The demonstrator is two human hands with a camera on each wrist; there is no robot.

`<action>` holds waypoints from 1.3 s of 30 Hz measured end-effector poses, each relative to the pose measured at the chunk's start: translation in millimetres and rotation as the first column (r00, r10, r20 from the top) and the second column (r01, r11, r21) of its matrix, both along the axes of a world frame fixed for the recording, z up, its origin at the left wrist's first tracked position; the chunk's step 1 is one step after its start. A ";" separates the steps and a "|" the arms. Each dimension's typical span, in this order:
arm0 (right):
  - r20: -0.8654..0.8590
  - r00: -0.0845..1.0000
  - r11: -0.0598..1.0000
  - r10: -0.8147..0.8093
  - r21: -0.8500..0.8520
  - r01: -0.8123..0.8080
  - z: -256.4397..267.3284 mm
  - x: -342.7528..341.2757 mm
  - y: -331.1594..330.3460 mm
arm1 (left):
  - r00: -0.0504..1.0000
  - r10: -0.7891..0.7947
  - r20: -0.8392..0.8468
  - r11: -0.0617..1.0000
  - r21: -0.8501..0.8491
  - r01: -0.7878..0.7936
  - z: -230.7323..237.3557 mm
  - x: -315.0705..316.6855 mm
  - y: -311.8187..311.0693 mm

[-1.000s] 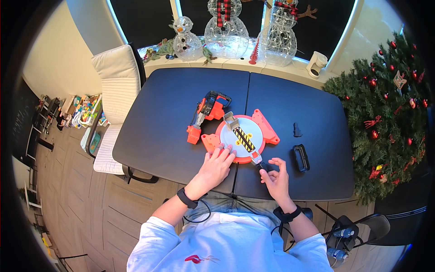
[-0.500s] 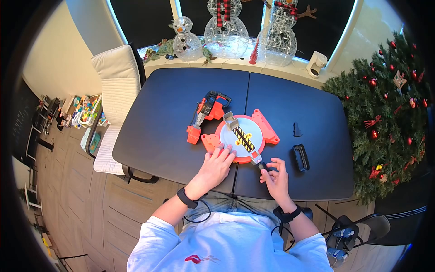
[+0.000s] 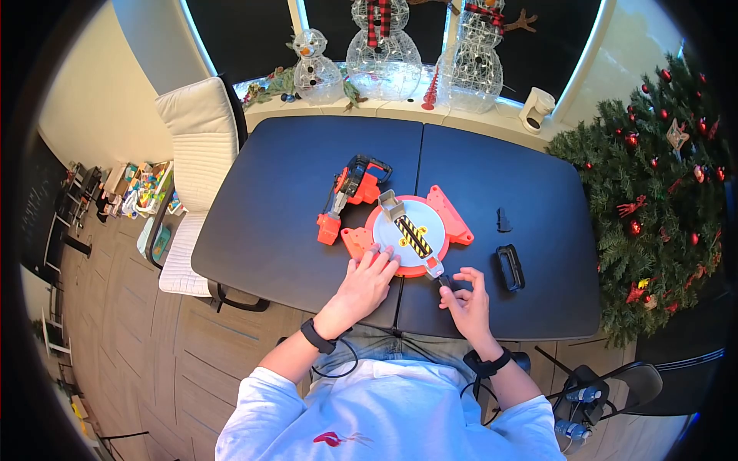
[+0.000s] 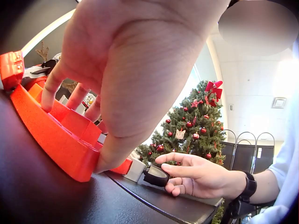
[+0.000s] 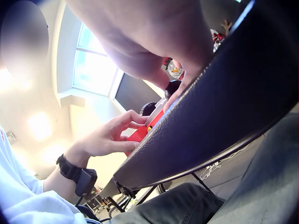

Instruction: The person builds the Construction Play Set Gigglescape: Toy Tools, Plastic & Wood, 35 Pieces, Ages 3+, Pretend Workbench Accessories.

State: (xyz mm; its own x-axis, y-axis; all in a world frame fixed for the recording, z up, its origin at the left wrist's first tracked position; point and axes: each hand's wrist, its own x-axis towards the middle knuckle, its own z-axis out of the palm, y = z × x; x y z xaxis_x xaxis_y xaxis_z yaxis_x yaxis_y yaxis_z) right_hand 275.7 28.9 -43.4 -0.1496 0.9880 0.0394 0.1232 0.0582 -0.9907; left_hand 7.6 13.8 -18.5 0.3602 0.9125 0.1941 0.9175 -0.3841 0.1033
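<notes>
A toy miter saw base (image 3: pixel 388 223) lies on the dark table, orange-red with a round grey turntable and a black-and-yellow striped strip. My left hand (image 3: pixel 367 283) rests on its near left edge, fingertips on the turntable's rim and the thumb low against the orange side in the left wrist view. At the near end of the base's grey arm is a black knob (image 4: pixel 156 175). My right hand (image 3: pixel 469 302) pinches this knob between thumb and fingers, partly covering it. Behind and left of the base lies the orange, black and grey toy saw head (image 3: pixel 352 188).
To the right on the table (image 3: pixel 269 184) lie a black oblong frame-shaped part (image 3: pixel 510 267) and a small flat black piece (image 3: pixel 503 220). A white chair (image 3: pixel 198 154) stands at the left, a decorated Christmas tree (image 3: pixel 653 200) at the right. Lit snowmen (image 3: pixel 384 61) line the sill behind.
</notes>
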 end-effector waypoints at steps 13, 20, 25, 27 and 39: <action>-0.014 1.000 1.000 0.013 0.018 -0.013 -1.2 1.3 -1.3 | 1.000 0.000 0.009 1.000 0.001 0.000 0.6 0.2 -0.3; -0.051 0.998 0.999 -0.021 -0.036 0.020 -6.9 1.5 1.2 | 1.000 -0.001 0.003 1.000 0.004 0.001 -0.2 0.0 0.1; -0.012 1.000 1.000 -0.002 -0.001 0.002 -1.0 0.8 -0.1 | 1.000 -0.002 0.005 1.000 0.009 0.002 -0.3 -0.1 -0.3; -0.026 1.000 0.999 -0.003 -0.045 0.002 -4.2 2.6 1.9 | 1.000 0.000 0.004 1.000 0.008 0.000 -0.4 0.1 0.1; -0.012 1.000 1.000 0.003 -0.021 -0.003 -3.2 2.4 2.1 | 1.000 -0.001 0.006 1.000 -0.007 0.001 2.2 -0.1 -0.3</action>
State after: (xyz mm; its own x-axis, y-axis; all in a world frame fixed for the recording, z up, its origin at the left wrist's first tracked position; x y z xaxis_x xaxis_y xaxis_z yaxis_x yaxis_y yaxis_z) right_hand 278.1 30.9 -46.6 -0.1521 0.9882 0.0202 0.1109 0.0374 -0.9931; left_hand 7.5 13.6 -16.4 0.3604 0.9133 0.1897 0.9163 -0.3847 0.1116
